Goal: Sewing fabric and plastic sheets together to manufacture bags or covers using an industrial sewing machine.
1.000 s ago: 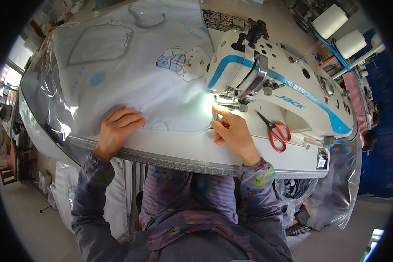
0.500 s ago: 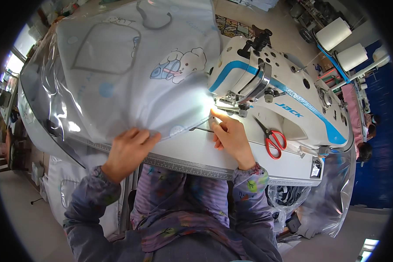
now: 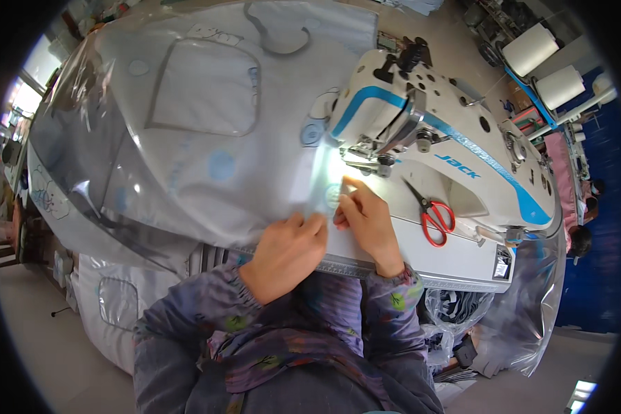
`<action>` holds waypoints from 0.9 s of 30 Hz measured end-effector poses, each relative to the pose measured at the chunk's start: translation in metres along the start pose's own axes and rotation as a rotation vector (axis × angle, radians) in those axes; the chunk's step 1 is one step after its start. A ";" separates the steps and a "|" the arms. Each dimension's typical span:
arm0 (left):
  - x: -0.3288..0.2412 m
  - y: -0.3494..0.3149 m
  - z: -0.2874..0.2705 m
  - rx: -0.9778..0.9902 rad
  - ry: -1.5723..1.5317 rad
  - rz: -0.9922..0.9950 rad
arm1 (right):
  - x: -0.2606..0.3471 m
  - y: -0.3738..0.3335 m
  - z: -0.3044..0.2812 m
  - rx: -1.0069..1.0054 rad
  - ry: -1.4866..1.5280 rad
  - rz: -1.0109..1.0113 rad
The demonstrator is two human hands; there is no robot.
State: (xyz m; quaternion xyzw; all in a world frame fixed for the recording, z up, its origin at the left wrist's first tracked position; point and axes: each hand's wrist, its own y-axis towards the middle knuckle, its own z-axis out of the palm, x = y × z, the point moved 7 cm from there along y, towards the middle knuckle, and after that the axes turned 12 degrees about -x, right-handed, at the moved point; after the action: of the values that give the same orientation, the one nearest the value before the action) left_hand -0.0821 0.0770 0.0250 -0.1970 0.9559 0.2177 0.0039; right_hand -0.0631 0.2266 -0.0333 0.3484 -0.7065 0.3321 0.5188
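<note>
Printed sheet (image 3: 186, 165): spread across the desk (image 3: 462, 259) to the left of the sewing machine (image 3: 455, 141), its right-hand edge reaching the lit needle area.
Left grip (image 3: 286, 255): fingers curled together, apparently clamped on the sheet's near edge.
Right grip (image 3: 367, 221): thumb and forefinger close together at that edge, just below the needle area; whether they pinched the fabric could not be told.
Handling: it looked light and limp, probably a little slippery, prone to sagging and wrinkling rather than breaking; the hem, taken flat between finger and thumb, seemed the surest hold.
Surface: smooth, pale grey, with soft folds and blue printed circles (the nearest lay beside the right fingertips).
Trim: a rounded rectangular panel (image 3: 207, 86) outlined in darker grey, and a narrow curling strap (image 3: 286, 47).
Film: glossy, see-through plastic (image 3: 90, 131) creased at the left.
Scissors (image 3: 437, 224): dark metal blades, red looped handles, resting beside the machine.
</note>
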 end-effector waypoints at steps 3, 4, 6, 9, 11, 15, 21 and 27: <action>0.005 0.015 -0.016 -0.060 -0.105 -0.054 | -0.004 -0.036 0.013 -0.099 0.492 0.195; 0.008 0.020 -0.029 -0.176 -0.151 -0.075 | 0.000 -0.050 0.029 -0.047 0.507 0.186; 0.008 0.029 -0.033 -0.107 -0.128 -0.088 | 0.009 -0.079 0.078 0.150 0.813 0.291; -0.002 0.041 -0.034 -0.040 -0.111 -0.028 | 0.018 -0.098 0.157 0.422 1.009 0.424; -0.004 0.041 -0.031 -0.026 -0.094 -0.006 | 0.017 -0.107 0.207 0.580 1.046 0.484; 0.015 0.031 -0.018 -0.011 -0.171 0.035 | -0.005 -0.141 0.269 0.901 0.886 0.501; 0.069 -0.004 0.007 0.213 -0.614 -0.075 | -0.036 -0.229 0.227 1.373 0.216 0.104; 0.041 -0.035 -0.001 -0.057 -0.326 -0.072 | -0.047 -0.261 0.136 1.053 0.453 0.704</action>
State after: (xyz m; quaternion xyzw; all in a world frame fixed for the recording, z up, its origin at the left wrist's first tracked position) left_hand -0.1064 0.0326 0.0074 -0.1932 0.9284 0.2734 0.1611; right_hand 0.0976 -0.0195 -0.0829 0.2254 -0.3956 0.8465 0.2758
